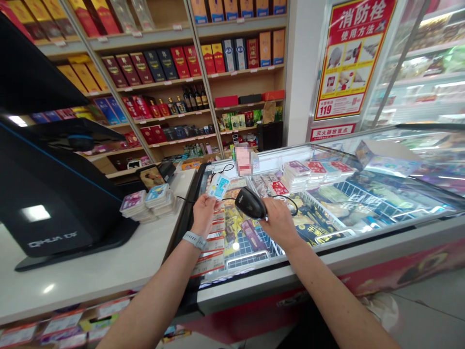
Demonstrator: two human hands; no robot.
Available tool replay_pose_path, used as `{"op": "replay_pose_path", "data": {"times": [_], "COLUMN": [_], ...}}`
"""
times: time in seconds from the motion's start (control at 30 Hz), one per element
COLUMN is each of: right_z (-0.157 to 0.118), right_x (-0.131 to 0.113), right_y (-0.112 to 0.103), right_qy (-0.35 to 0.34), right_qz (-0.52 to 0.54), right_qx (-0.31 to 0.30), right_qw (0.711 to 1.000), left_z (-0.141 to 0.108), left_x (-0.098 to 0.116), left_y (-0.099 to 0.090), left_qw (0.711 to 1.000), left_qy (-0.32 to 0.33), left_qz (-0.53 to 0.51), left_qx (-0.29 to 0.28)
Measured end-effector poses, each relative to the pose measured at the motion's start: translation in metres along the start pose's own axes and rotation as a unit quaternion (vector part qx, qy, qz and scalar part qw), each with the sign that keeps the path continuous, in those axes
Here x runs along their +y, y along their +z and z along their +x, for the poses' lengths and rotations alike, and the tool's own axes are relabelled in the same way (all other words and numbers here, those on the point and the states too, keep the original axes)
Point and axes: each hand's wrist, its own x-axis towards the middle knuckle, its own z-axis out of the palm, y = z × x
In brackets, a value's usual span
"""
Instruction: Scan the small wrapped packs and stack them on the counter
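Observation:
My left hand (pixel 203 213) grips a small white and blue packet (pixel 218 187) by its lower edge, holding it up above the freezer's glass. My right hand (pixel 279 223) is closed around a black handheld barcode scanner (pixel 250 203), whose head points left toward the packet. The scanner and packet are close together but apart. A thin black cable (pixel 286 199) loops from the scanner. Both hands are over the glass-topped chest freezer (pixel 327 232). A grey band (pixel 195 240) circles my left wrist.
A white counter (pixel 83 261) to the left carries a black checkout terminal (pixel 54 208) and stacks of packaged goods (pixel 148 203). The freezer holds wire baskets of packaged food. Shelves of boxed liquor stand behind it, and a red poster hangs at the upper right.

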Motion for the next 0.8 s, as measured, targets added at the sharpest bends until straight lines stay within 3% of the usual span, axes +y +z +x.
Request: {"op": "replay_pose_path", "data": {"times": [0.4,0.8], "right_z": [-0.001,-0.001], "right_x": [0.002,0.002], "right_y": [-0.001,-0.002], "right_qy": [0.004,0.004], "right_qz": [0.009,0.021], "right_qx": [0.024,0.030], "right_qw": [1.000,0.999], "left_z": [-0.005,-0.006], "left_x": [-0.003,-0.005], "left_y": [0.006,0.033], "left_qw": [0.998,0.991], "left_qy": [-0.054,-0.054], "left_qz": [0.002,0.053], "left_qx": [-0.029,-0.107]}}
